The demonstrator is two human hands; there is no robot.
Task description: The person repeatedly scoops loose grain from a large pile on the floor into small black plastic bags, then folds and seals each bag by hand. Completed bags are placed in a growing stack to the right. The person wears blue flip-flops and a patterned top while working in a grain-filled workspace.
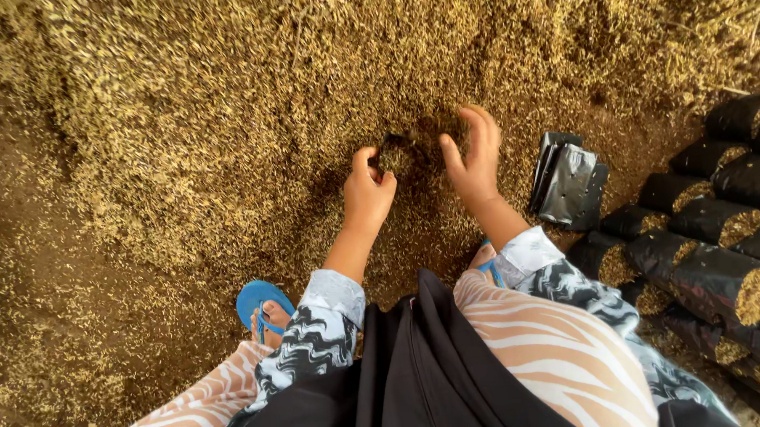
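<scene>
— What were the hands busy with?

— A small black bag [392,146], half sunk in the husk heap [224,101] at the middle of the scene. The left hand [367,191] pinched its near rim between thumb and fingers, holding the mouth up. The right hand [474,155] was cupped, fingers spread and curled, touching the husks just right of the bag.

— How would that bag handle?

— Thin, limp film by the look of it; I judged it light and floppy, best gripped at the rim. The husks seemed loose and dry, apt to spill.

— And around it?

— Just right lay a stack of flat empty bags [569,182]. Farther right, filled bags [717,227] lay in rows on their sides, close together. The heap filled the far side. To the near left was bare ground and a blue sandal [257,298]; the open room lay there.
</scene>
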